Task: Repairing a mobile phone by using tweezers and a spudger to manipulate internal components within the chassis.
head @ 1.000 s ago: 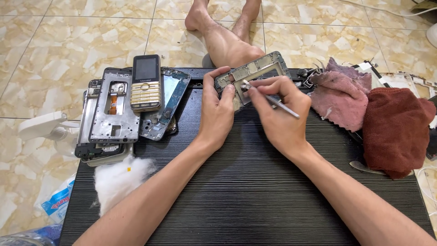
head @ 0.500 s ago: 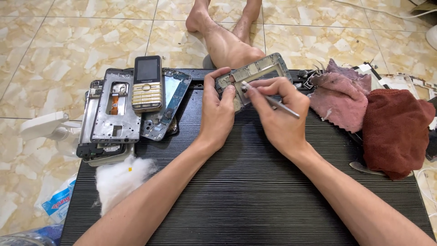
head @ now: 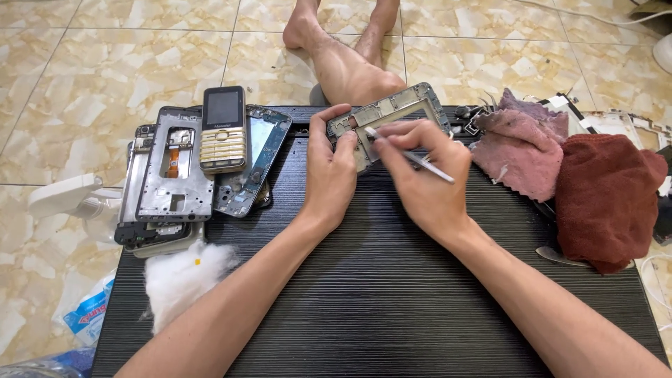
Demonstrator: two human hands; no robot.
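Your right grip (head: 420, 175) pinches a slim metal tool (head: 413, 156), tip pointing up-left into the phone frame (head: 392, 115). Your left grip (head: 334, 168) clamps that frame's left end, its long axis running sideways, above the black surface (head: 378, 280).

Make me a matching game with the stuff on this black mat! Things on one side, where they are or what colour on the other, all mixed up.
Things:
1. keypad phone
2. cotton wad
3. dark red cloth
4. phone frame

Places or colours:
a. held in the left hand, with the right hand working a thin tool on it
b. white and fluffy, near the mat's left edge
c. lying on a pile of phone parts, gold keys
d. bunched at the right side

Pairs: 1-c, 2-b, 3-d, 4-a
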